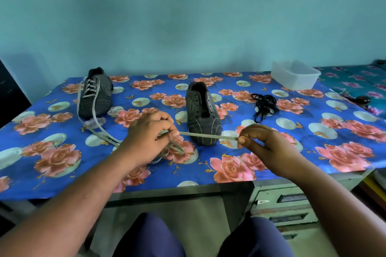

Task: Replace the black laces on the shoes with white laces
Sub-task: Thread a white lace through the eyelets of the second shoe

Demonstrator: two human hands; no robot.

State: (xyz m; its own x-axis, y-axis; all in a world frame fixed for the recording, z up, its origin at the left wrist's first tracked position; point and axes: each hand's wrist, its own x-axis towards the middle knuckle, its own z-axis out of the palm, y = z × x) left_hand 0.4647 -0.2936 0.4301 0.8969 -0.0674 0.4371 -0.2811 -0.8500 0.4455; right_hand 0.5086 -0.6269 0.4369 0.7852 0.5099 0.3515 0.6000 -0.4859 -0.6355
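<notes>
At the bottom of the frame are the person's knees in dark blue trousers [150,236], under the edge of the table. Above them both forearms reach to the middle of the frame. The left hand [149,134] has its fingers curled and pinches a white lace [208,136] between thumb and fingers; the loose rest of this lace hangs from it and lies folded on the tablecloth [313,158], which is blue with pink roses. The right hand [264,142] pinches the other part of the same lace between thumb and forefinger, and the lace is stretched straight between the two hands, in front of the toe of the unlaced shoe [201,112].

This dark striped shoe stands in the centre of the frame with empty eyelets. In the upper left of the table stands the second shoe [96,94], already threaded with a white lace; its long ends [94,123] run down over the cloth toward the left hand. Right of the unlaced shoe lies a heap of black laces [264,105]. Farther back, at the upper right corner of the table, stands a white plastic container [295,75]. Behind all is a turquoise wall [188,16].
</notes>
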